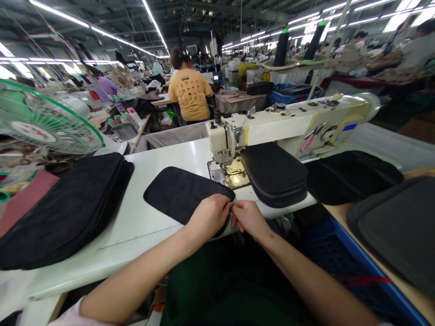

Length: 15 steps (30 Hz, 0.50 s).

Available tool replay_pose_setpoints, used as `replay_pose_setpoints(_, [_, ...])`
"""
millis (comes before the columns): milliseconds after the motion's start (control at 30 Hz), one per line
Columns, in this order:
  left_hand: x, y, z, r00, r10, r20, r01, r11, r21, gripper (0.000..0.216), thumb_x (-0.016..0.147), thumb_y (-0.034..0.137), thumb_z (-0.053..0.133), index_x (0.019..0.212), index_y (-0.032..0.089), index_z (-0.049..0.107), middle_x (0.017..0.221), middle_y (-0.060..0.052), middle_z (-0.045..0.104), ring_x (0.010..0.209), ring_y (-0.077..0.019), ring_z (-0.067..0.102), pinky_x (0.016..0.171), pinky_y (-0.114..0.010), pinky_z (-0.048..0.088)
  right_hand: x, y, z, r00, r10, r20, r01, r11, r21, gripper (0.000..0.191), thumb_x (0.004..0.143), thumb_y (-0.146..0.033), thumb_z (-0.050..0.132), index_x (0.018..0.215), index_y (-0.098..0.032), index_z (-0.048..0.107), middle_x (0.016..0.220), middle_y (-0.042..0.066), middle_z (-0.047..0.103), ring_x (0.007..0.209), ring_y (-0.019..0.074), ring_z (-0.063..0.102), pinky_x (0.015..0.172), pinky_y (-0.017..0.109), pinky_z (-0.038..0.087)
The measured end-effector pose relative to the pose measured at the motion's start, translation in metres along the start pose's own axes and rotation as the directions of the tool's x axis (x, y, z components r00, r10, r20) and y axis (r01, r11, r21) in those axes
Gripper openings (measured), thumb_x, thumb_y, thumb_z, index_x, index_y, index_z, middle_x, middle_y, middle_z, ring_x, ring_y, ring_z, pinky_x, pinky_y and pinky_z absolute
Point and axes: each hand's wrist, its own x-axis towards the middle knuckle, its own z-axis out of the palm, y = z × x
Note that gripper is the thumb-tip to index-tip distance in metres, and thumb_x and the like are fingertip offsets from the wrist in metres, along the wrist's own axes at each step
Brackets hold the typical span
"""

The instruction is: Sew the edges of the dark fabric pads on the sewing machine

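Observation:
A dark rounded fabric panel point(176, 190) lies on the white sewing table point(136, 235), in front of the sewing machine's needle point(226, 165). My left hand point(212, 210) rests over the panel's near right corner, its fingers closed on the edge. Right against it, my right hand point(246, 215) pinches with thumb and forefinger at the same corner; what it holds is too small to make out. A stack of black panels point(275, 172) sits under the machine arm, just right of the needle plate point(236, 174).
At the left is a thick pile of black panels point(74, 203), with a green fan point(44, 122) behind it. More dark panels point(353, 174) lie right of the machine point(278, 127). Below them stands a blue crate point(340, 253). A person in yellow point(190, 93) sits ahead.

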Motion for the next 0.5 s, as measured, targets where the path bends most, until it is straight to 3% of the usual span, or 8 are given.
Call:
replay_pose_setpoints(167, [0.002,-0.016,-0.004,0.999,0.019,-0.044,-0.02,0.999,-0.025,0.032,0.102,0.027,0.047,0.084,0.016,0.071,0.079,-0.005,0.069,0.077,-0.0185,0.066,0.078,-0.029,0.053,-0.005,0.002,-0.007,1.0,-0.018,0.02,0.02,0.997,-0.071,0.031,0.092,-0.031,0.049,0.064,-0.019,0.058,0.048,-0.001,0.063,0.03,0.0088,0.044,0.034,0.02,0.028])
replay_pose_setpoints(267, [-0.001,-0.039,-0.003,0.99,0.079,-0.114,-0.073,0.996,0.054,0.03,0.102,0.026,0.045,0.109,0.015,0.071,0.104,-0.011,0.07,0.095,-0.0228,0.067,0.09,-0.036,0.054,-0.01,0.004,-0.024,0.997,-0.065,-0.046,0.058,0.989,-0.138,0.03,0.092,-0.035,0.052,0.069,-0.019,0.062,0.049,-0.002,0.063,0.031,0.0093,0.046,0.037,0.021,0.032])
replay_pose_setpoints(367, [-0.009,-0.052,0.005,0.981,0.194,0.001,-0.193,0.977,0.09,0.038,0.101,0.033,0.05,0.135,0.02,0.06,0.14,-0.014,0.057,0.13,-0.032,0.053,0.109,-0.053,0.045,-0.014,0.01,-0.04,0.982,-0.143,-0.124,0.114,0.969,-0.221,0.033,0.093,-0.041,0.05,0.072,-0.02,0.065,0.052,-0.003,0.064,0.034,0.0102,0.049,0.043,0.022,0.038])
replay_pose_setpoints(433, [-0.014,-0.052,0.013,0.979,0.187,0.087,-0.196,0.975,0.109,0.051,0.098,0.045,0.054,0.145,0.026,0.051,0.154,-0.014,0.044,0.143,-0.0402,0.037,0.112,-0.067,0.035,-0.015,0.015,-0.046,0.956,-0.249,-0.154,0.191,0.929,-0.316,0.033,0.094,-0.042,0.049,0.075,-0.021,0.067,0.054,-0.002,0.064,0.039,0.0123,0.054,0.047,0.023,0.04])
replay_pose_setpoints(500, [-0.016,-0.049,0.019,0.979,0.161,0.128,-0.177,0.976,0.128,0.062,0.096,0.055,0.054,0.151,0.029,0.044,0.16,-0.015,0.035,0.148,-0.0458,0.025,0.111,-0.075,0.027,-0.014,0.022,-0.047,0.898,-0.398,-0.187,0.287,0.853,-0.436,0.032,0.095,-0.04,0.049,0.08,-0.021,0.069,0.056,-0.001,0.065,0.047,0.0152,0.06,0.053,0.025,0.043])
